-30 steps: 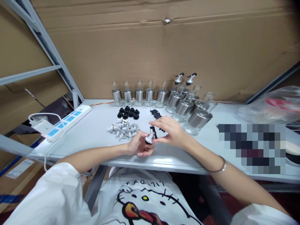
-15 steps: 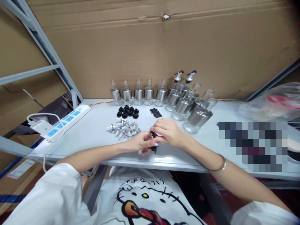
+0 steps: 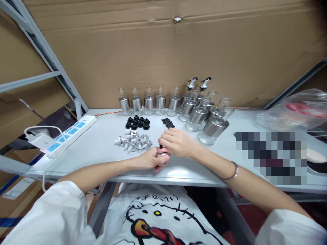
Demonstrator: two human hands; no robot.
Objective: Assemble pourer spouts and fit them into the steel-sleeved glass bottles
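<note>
My left hand (image 3: 149, 159) is closed around a bottle pourer (image 3: 162, 154) near the table's front edge. A bit of its silver collar shows between the fingers. My right hand (image 3: 177, 143) pinches the black top piece of the same pourer, its fingers curled over from above. Most of the pourer is hidden by both hands. Left of the hands lie several silver spouts (image 3: 138, 142) in a loose pile. Behind these sits a cluster of black stoppers (image 3: 138, 122). Small black flap pieces (image 3: 168, 123) lie just beyond my right hand.
Several glass bottles with steel sleeves (image 3: 160, 102) stand along the cardboard wall (image 3: 127, 51) and at the back right. Two bottles carry pourers (image 3: 204, 82). A white power strip (image 3: 68, 136) lies at left, a plastic bag (image 3: 293, 112) at right.
Both hands have shifted slightly left with the pourer. The pourer has turned, and its black ribbed lower end, visible before, is now hidden. The whole view has shifted a little.
</note>
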